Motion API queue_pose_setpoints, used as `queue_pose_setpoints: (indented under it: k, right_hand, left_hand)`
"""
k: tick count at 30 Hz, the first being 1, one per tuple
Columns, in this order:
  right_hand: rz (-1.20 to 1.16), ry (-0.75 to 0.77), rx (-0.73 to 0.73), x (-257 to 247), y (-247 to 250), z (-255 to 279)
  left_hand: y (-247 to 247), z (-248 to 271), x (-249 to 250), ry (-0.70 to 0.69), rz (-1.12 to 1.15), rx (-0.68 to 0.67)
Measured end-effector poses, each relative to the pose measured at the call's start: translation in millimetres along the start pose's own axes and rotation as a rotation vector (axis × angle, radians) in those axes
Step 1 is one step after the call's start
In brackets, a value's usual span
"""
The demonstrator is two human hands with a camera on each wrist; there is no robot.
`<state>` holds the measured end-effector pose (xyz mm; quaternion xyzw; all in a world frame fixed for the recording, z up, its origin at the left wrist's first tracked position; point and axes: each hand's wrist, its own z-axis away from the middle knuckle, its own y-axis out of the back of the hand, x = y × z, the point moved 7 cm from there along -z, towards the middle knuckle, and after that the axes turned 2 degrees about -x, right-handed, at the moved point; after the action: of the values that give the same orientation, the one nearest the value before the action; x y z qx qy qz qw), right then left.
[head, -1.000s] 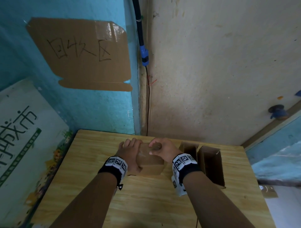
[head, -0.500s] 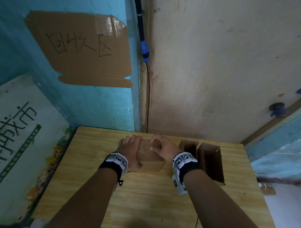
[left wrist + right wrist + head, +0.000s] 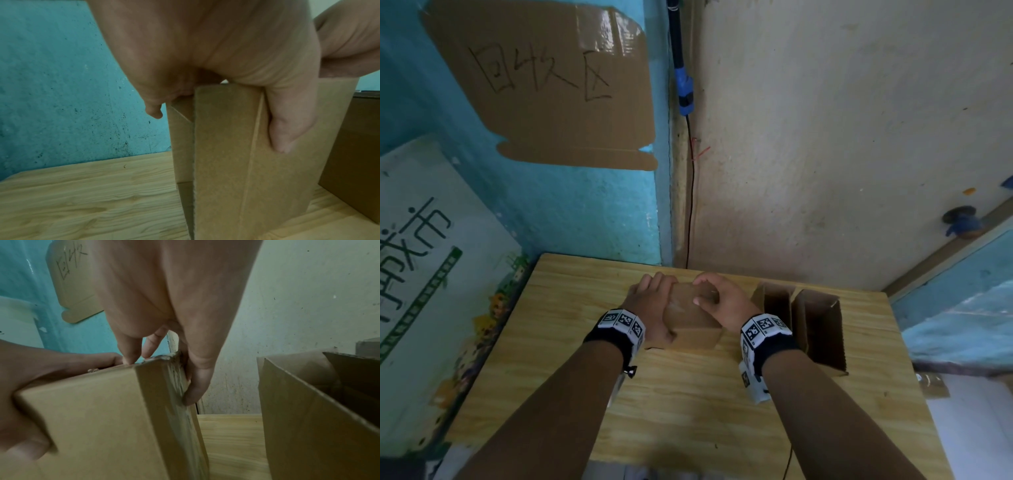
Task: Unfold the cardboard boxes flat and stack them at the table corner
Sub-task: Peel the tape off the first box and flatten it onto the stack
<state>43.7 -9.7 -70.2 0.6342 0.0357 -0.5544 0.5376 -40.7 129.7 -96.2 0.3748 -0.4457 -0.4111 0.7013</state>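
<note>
At the back middle of the wooden table (image 3: pixel 688 404), I have my left hand (image 3: pixel 650 308) and right hand (image 3: pixel 722 305) both gripping the closed cardboard box (image 3: pixel 693 325), apparently working its taped top open; next comes prying that flap free.

Right hand (image 3: pixel 719 303) fingers curled further onto closed box (image 3: pixel 690 317) top since 1.0 s ago; left hand (image 3: pixel 650 308) grip unchanged.
</note>
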Motion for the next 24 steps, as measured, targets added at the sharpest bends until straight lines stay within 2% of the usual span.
queue_pose_setpoints:
  k: [11, 17, 24]
  right_hand:
    - [-0.102, -0.003, -0.005, 7, -5, -4]
    - [-0.033, 0.014, -0.037, 0, -14, -12]
    - [0.084, -0.064, -0.102, 11, -26, -17]
  left_hand:
    - [-4, 3, 0, -0.003, 0.019, 0.000]
    - [-7, 5, -1, 0.001, 0.021, -0.005]
    - [-8, 5, -1, 0.006, 0.014, -0.017]
